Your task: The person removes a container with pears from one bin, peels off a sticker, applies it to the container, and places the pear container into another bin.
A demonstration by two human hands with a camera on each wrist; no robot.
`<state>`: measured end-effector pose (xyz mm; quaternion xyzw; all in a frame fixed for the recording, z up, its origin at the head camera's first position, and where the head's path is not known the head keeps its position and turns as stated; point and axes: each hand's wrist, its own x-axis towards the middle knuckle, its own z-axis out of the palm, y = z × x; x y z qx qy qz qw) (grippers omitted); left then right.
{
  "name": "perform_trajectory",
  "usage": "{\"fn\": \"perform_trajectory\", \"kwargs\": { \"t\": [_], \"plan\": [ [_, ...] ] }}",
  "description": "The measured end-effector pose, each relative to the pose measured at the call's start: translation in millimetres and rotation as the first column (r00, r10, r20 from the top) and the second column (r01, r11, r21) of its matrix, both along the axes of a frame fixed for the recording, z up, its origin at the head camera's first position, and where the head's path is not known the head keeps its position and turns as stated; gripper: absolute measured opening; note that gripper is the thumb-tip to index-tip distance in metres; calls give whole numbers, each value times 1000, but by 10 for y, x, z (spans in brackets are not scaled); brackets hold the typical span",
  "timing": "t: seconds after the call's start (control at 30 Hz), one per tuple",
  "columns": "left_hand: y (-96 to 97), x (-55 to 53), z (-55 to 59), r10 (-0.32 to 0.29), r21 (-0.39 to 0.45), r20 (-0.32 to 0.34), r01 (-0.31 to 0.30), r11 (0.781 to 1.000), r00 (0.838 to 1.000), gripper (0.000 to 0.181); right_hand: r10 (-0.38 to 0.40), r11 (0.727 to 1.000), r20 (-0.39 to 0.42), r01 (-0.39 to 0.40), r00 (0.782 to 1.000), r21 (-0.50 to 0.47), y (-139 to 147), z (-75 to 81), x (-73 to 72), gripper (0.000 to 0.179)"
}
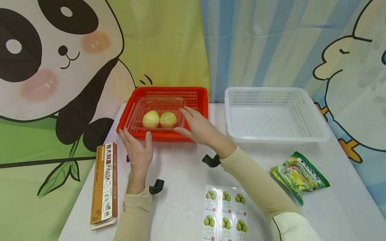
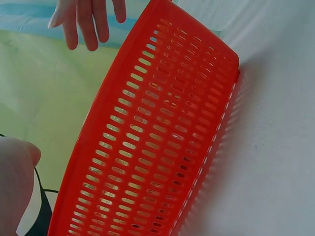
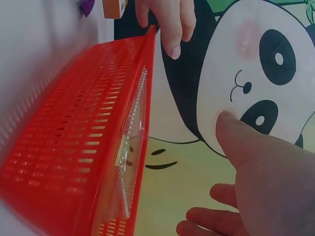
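In the head view a red basket (image 1: 163, 135) stands at the back left of the white table. Inside it lies a transparent plastic box (image 1: 173, 103) with two round yellow-green fruits (image 1: 151, 119), whose exact kind I cannot tell. My left hand (image 1: 137, 150) is at the basket's front left corner, fingers extended; whether it touches the rim I cannot tell. Over the basket's right part hovers my right hand (image 1: 200, 129), thumb and fingers spread, holding nothing. The right wrist view shows the right hand (image 3: 270, 172) apart from the basket (image 3: 83, 123).
A white basket (image 1: 277, 139) stands at the back right. In front of it lies a green and yellow snack bag (image 1: 301, 174). A pasta box (image 1: 104, 184) lies along the left edge, and a sticker sheet (image 1: 226, 211) with printed fruit at the front. A printed curtain (image 1: 169, 50) hangs behind.
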<state>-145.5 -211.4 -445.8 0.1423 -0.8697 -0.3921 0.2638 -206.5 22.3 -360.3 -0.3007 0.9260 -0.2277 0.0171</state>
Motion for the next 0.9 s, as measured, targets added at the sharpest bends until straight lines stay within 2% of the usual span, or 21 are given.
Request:
{"fn": "perform_trajectory", "kwargs": {
  "t": [0.17,0.3,0.6,0.73,0.9],
  "plan": [
    [1,8,-35,10,29,10,-10,1000,1000,93,-4,1000,21,3,1000,20,-130,-29,-87,82],
    [2,11,-72,27,21,20,-27,999,999,93,-16,999,56,15,998,30,-217,-77,-172,84],
    [1,-25,-122,59,20,45,-60,998,997,93,-114,993,125,116,986,-11,-343,-228,-348,89],
    [9,-44,-146,63,35,74,-66,997,995,95,-173,983,169,182,970,-38,-428,-288,-394,92],
    [14,-49,-162,69,29,100,-72,997,993,96,-237,962,265,264,935,-68,-543,-355,-451,95]
  ]
}}
